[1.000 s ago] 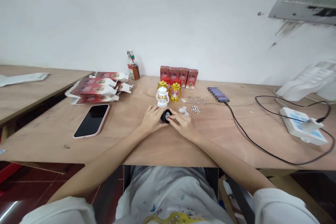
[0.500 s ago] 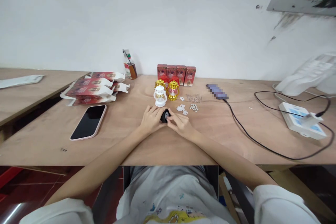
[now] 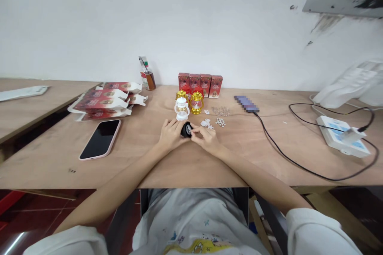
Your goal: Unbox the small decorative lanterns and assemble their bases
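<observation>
A black round piece (image 3: 186, 130) sits between the two hands near the middle of the table (image 3: 191, 171), just in front of a white lantern (image 3: 182, 110), its pale inner face angled toward the person's right. The left hand (image 3: 170, 134) is clamped around its far side, fingers over the top. The right hand (image 3: 208, 140) brings thumb and forefinger close together at the face's edge; whether that grip is pressed on something small or only touches the rim, I cannot tell. Compared with half a second ago, the piece sits slightly nearer the white lantern, and the right fingertips lie higher on its face, leaving more of the inside in sight. I read this as a small adjustment of the same handling, the piece not yet let go. Behind the white lantern stand two gold lanterns (image 3: 196, 104), then red lanterns (image 3: 186, 91) partly hidden, and a row of four red boxes (image 3: 205, 84) by the wall. To the right lie small white plates (image 3: 206, 123), pale discs (image 3: 220, 122) and thin metallic bits (image 3: 220, 111), all lying as they did. Further out are flattened cartons (image 3: 101, 100), a phone (image 3: 100, 140) and a power strip (image 3: 342, 136).
</observation>
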Demonstrator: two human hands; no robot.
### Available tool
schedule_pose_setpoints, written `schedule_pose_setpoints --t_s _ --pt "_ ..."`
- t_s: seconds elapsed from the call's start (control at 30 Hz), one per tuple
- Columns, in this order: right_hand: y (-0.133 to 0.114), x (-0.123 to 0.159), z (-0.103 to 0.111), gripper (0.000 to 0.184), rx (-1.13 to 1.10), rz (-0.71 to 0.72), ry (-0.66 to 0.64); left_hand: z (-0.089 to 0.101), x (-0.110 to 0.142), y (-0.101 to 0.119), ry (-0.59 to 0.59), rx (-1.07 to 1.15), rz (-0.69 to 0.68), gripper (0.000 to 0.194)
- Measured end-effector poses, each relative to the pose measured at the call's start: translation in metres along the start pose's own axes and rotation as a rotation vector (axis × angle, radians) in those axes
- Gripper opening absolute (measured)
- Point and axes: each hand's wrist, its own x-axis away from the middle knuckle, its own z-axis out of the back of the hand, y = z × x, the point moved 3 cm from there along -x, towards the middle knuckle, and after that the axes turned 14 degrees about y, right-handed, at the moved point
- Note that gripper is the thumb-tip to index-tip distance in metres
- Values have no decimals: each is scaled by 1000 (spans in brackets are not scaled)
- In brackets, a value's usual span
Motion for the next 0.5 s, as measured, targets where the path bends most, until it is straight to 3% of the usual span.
schedule_pose_setpoints --t_s 0.3,0.4,0.5 --pt "16 -4 7 14 65 -96 -14 3 -2 -12 11 -23 69 45" --pt "35 -5 12 15 307 -120 -74 2 -2 -18 20 -48 105 46" --pt "55 -5 14 15 570 -168 -231 1 -1 -21 20 -41 134 45"
